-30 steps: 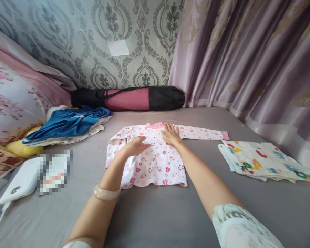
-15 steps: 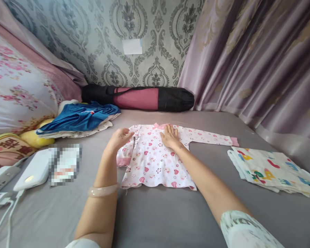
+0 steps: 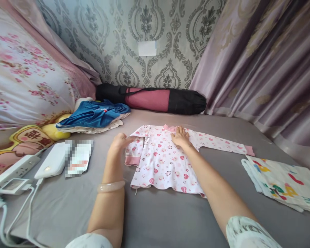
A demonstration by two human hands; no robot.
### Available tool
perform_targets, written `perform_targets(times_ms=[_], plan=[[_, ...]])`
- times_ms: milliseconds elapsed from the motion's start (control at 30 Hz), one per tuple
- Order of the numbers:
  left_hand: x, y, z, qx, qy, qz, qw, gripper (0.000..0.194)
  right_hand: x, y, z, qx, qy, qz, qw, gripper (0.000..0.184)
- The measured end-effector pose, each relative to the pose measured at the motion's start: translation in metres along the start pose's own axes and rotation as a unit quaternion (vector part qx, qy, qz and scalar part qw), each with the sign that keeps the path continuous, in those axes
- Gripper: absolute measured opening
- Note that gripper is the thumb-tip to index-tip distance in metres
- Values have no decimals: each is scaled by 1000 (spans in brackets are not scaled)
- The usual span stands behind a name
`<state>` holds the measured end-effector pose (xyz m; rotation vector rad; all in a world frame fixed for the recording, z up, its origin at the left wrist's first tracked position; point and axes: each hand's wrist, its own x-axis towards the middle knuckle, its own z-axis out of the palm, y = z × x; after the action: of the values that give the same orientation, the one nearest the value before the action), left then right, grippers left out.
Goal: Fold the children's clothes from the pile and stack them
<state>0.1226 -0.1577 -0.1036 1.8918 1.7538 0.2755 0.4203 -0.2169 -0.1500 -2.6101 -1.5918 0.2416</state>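
A small white long-sleeved shirt with pink hearts and pink cuffs lies flat on the grey bed sheet. Its left sleeve is folded down along the body, with the pink cuff showing at the side; its right sleeve stretches out to the right. My left hand is at the folded sleeve's shoulder, fingers curled and touching the fabric edge. My right hand lies flat with fingers spread just below the pink collar.
A folded white cloth with coloured letters lies at the right. A blue garment on a pile sits at the left, a rolled mat in a black bag by the wall. A white power bank, power strip and cables lie near left.
My left hand slid from the shirt's chest out to its left shoulder, and the left sleeve now lies folded down along the body. The view has swung left. My right hand stayed by the collar.
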Motion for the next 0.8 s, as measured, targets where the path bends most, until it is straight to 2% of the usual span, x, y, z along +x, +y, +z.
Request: perform_targets(times_ms=[100,200,333,433,667,800], plan=[[1,0,0,13,-17,-30,999,40,-4,-24,0,-6,33,-44,998,64],[0,1,-1,16,-28,-29,999,39,-4,-53,6,16,5,-121,993,64],[0,-1,-2,21,-61,-35,997,34,4,-80,16,21,-20,-117,993,64],[4,-5,0,18,-81,-56,995,32,8,-84,21,11,0,-105,994,64],[7,-4,4,63,-113,-70,989,51,7,-81,30,-3,57,-114,992,63],[-2,3,0,77,-120,-38,989,42,7,-81,32,-1,70,-114,991,62]])
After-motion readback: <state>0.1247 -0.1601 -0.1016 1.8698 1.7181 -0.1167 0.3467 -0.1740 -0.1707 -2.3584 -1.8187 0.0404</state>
